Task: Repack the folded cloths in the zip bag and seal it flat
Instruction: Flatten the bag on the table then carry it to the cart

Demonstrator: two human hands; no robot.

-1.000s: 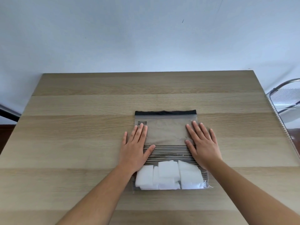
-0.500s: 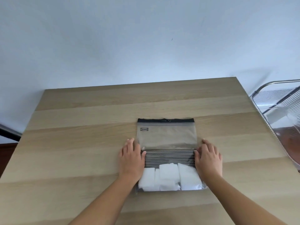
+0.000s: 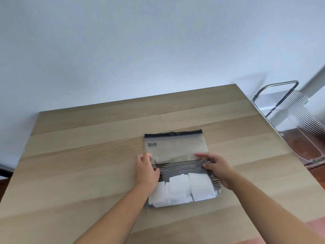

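A clear zip bag (image 3: 175, 150) with a black zip strip along its far edge and black stripes across its middle lies on the wooden table (image 3: 88, 155). Several white folded cloths (image 3: 181, 189) sit inside its near end. My left hand (image 3: 146, 170) pinches the bag's left edge at the striped band. At the right edge my right hand (image 3: 217, 167) grips the same band, fingers curled over the plastic. The striped part looks slightly raised and wrinkled between the hands.
A clear plastic chair with a metal frame (image 3: 290, 120) stands right of the table. A pale wall runs behind the table's far edge. Bare wood surrounds the bag on all sides.
Both hands slid back from lying flat on the bag's upper half to its side edges and now grip the striped band. The camera tilted up and left.
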